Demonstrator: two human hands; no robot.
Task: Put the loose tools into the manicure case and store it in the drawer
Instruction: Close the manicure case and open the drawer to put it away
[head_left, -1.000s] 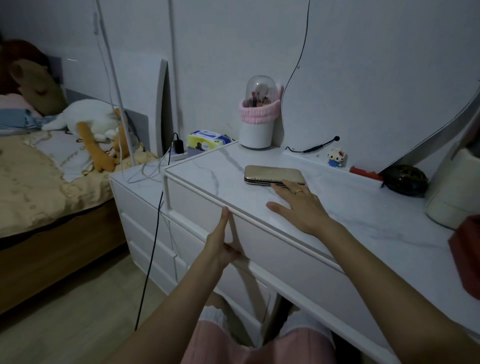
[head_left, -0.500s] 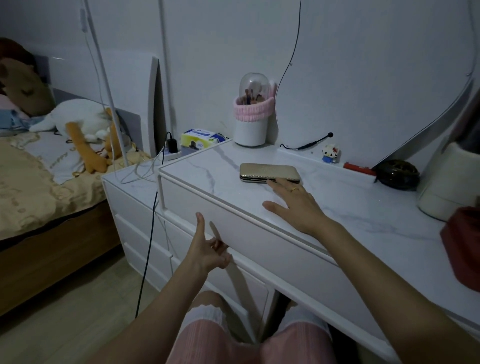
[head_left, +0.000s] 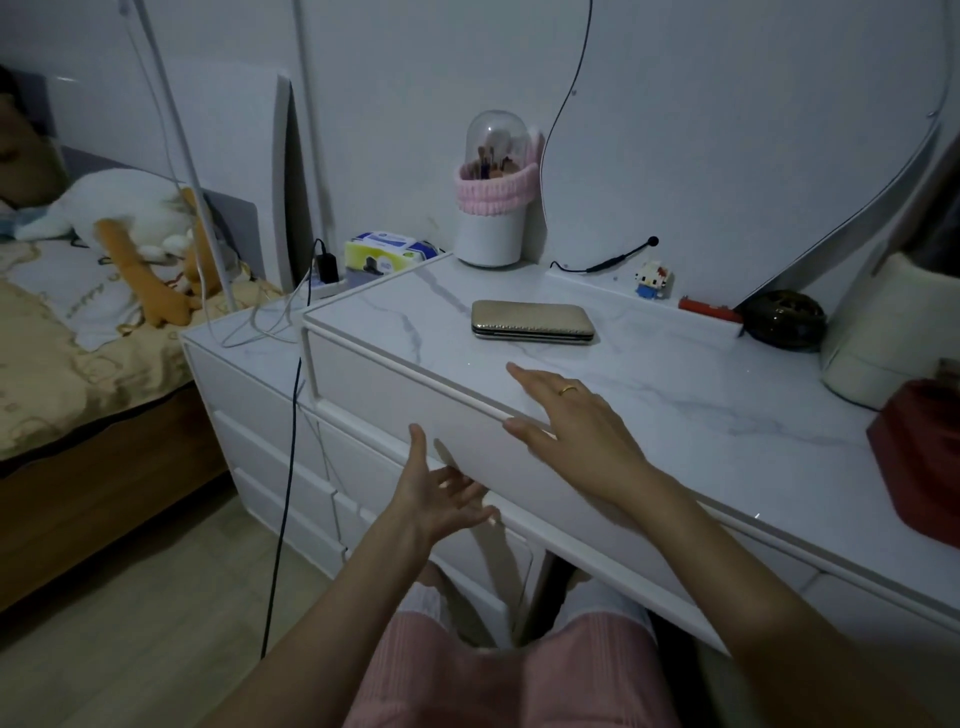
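Note:
The gold manicure case (head_left: 531, 321) lies closed and flat on the white marble dresser top (head_left: 675, 395), toward the back. My right hand (head_left: 571, 421), wearing a ring, hovers open over the top's front edge, well short of the case. My left hand (head_left: 436, 493) is open, fingers spread, under the bottom edge of the closed top drawer front (head_left: 415, 410). No loose tools are in sight.
A domed brush holder (head_left: 491, 208) stands at the back. A small figurine (head_left: 652, 278), a dark round object (head_left: 784, 317), a cream container (head_left: 893, 332) and a red item (head_left: 919, 457) sit to the right. A lower chest (head_left: 249, 364) with cables and a bed (head_left: 78, 332) lie left.
My right hand has drawn back from the case toward the front edge. My left hand has dropped from the drawer front's upper edge to its underside, fingers spreading.

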